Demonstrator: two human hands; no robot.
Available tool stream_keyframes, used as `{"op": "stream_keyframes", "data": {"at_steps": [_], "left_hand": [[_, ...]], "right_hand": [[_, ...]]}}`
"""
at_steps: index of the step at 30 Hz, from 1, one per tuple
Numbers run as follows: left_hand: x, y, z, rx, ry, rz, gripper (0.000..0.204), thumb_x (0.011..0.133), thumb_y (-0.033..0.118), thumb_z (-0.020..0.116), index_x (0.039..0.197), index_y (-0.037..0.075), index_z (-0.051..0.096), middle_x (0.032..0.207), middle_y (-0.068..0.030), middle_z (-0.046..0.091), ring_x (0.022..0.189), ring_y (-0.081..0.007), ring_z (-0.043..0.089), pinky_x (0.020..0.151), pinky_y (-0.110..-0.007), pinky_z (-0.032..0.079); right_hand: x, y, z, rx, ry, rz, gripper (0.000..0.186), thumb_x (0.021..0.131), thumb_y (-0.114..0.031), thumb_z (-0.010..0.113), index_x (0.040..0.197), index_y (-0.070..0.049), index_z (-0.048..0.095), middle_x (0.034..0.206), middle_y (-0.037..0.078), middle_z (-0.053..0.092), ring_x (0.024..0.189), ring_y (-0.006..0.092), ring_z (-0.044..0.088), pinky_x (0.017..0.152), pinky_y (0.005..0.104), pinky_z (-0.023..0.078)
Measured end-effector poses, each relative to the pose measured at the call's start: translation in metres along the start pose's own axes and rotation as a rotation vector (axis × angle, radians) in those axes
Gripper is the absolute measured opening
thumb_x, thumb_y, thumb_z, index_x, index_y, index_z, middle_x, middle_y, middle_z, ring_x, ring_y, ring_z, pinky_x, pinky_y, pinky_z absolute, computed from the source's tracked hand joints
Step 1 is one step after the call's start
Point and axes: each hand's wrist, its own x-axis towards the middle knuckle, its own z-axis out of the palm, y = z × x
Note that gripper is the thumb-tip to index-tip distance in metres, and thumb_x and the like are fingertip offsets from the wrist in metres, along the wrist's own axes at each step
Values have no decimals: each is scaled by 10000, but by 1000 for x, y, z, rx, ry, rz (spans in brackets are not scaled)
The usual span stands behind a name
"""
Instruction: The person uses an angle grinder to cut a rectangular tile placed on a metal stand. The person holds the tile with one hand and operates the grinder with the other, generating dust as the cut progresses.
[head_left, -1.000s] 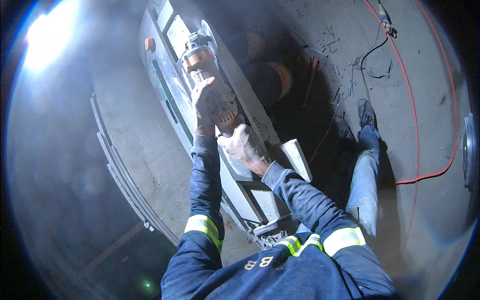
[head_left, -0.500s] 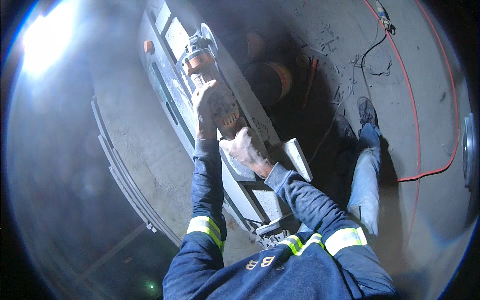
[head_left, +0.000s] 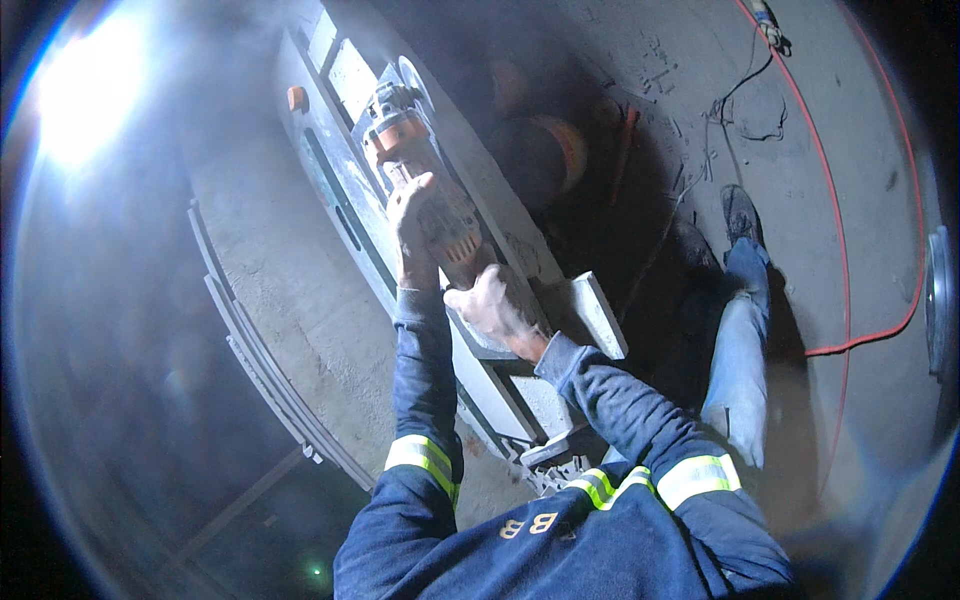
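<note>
An angle grinder (head_left: 448,215) with an orange and grey body lies in both my hands. My left hand (head_left: 410,235) wraps around its side just behind the orange collar. My right hand (head_left: 497,308) grips the rear end of the body, closer to me. The round disc (head_left: 415,84) stands on edge at the grinder's far right side, over a long pale slab (head_left: 490,185) dusted with powder. Whether the disc touches the slab I cannot tell. The slab rests along a long bench-like frame (head_left: 335,195) with a green strip.
A bright lamp (head_left: 92,92) glares at the upper left, and dust hazes the air. Red hoses (head_left: 825,190) and a black cable (head_left: 740,100) run over the floor at right. A dark bucket (head_left: 545,160) stands beyond the slab. Long strips (head_left: 262,360) lie at left.
The view has shifted slightly, so most things sit a little lower and to the right. Haze around the disc looks thicker. Both hands keep their hold on the angle grinder.
</note>
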Motion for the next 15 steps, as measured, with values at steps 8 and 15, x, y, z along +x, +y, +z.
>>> {"op": "stream_keyframes", "data": {"at_steps": [8,15], "left_hand": [[-5,-5,-5,71,-1,135,206,848,188,695,970,25,669,881,-38,660,761,-127,627,692,-256,494],[-11,-3,-4,20,-78,33,223,845,191,703,990,27,658,878,-45,661,741,-131,628,682,-260,498]], "right_hand": [[5,19,11,-86,44,-45,548,810,-409,678,955,109,578,870,278,674,812,385,679,754,443,533],[-4,12,4,-21,12,-29,561,801,-386,704,971,122,536,872,272,659,830,359,674,726,424,535]]}}
